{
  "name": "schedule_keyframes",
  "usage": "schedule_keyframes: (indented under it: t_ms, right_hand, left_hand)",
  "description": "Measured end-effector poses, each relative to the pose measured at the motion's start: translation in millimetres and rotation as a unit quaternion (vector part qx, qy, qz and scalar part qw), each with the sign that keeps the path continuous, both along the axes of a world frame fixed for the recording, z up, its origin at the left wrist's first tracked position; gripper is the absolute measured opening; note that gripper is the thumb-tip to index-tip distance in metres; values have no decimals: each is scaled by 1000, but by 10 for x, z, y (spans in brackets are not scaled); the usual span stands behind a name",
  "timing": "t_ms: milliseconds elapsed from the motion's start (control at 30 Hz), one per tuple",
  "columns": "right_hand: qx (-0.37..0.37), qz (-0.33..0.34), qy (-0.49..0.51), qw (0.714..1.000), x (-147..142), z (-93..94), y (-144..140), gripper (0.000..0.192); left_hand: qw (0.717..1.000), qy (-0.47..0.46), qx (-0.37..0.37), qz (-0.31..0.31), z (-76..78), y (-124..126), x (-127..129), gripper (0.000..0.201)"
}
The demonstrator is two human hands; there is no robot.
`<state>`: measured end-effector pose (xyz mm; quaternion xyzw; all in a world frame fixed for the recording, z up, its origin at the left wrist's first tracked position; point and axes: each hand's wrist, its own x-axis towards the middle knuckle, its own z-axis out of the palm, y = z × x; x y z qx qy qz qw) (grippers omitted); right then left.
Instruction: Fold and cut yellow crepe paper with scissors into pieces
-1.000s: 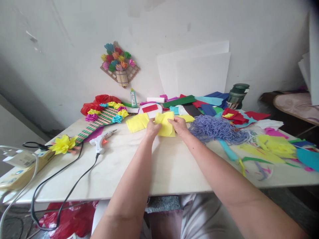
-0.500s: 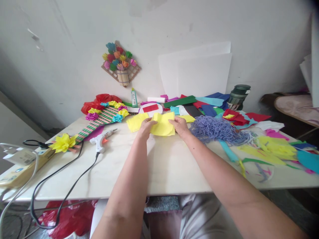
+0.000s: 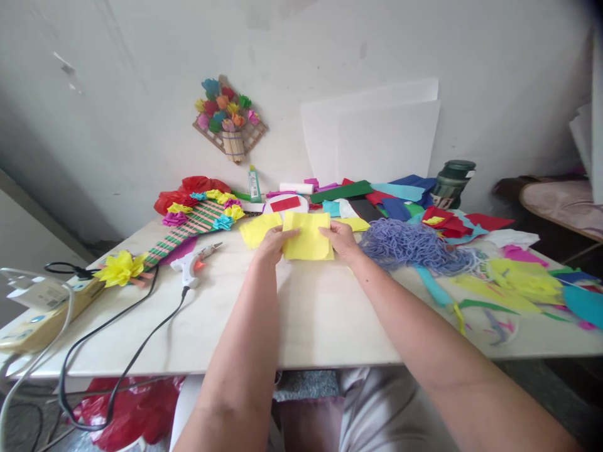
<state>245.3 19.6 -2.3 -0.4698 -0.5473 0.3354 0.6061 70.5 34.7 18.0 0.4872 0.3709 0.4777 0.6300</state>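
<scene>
Between my two hands is a squarish piece of yellow crepe paper [image 3: 308, 238], held just above the table. My left hand [image 3: 273, 243] pinches its left edge with the thumb on top. On the opposite edge, my right hand [image 3: 343, 238] grips the paper the same way, fingers hidden behind it. More yellow paper [image 3: 257, 231] lies on the table behind my left hand, and a yellow strip [image 3: 355, 224] shows beyond the right one. A heap of purple yarn [image 3: 407, 243] lies close to my right wrist.
At left are a white glue gun [image 3: 189, 267] with its black cord, a power strip [image 3: 47, 323] and a striped, flower-trimmed craft [image 3: 188, 229]. Coloured paper [image 3: 342, 191], a glue bottle [image 3: 254, 184] and a dark jar [image 3: 452, 185] stand or lie along the back. Paper scraps [image 3: 522, 282] cover the right side.
The yellow paper now lies flatter and squarer between my hands. My left hand has shifted slightly left and still grips its edge; my right hand has barely moved.
</scene>
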Motion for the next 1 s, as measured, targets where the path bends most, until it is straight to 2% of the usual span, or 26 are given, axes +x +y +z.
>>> schedule_keyframes:
  t_ms: [200, 400, 533, 600, 733, 833, 1000]
  right_hand:
    - [2, -3, -28, 1000, 19, -20, 19, 20]
    - [-1, -10, -23, 1000, 28, -36, 53, 24]
    - [-3, -13, -9, 1000, 34, -81, 117, 26]
    - [-4, -13, 6, 1000, 36, -96, 142, 27]
    - [-13, -8, 54, 998, 29, -72, 127, 31]
    - [-26, -5, 80, 996, 13, -23, 70, 33]
    - [-53, 0, 111, 992, -19, 29, 1, 31]
  left_hand:
    - [996, 18, -27, 88, -9, 48, -41, 32]
    - [995, 30, 48, 81, -33, 69, -28, 26]
    - [981, 64, 90, 162, -17, 92, 20, 21]
    - [976, 87, 93, 178, -10, 103, 33, 21]
    - [981, 114, 84, 135, -17, 91, 14, 28]
    - [986, 98, 85, 102, -9, 47, -20, 28]
    - [989, 67, 82, 101, 37, -4, -38, 26]
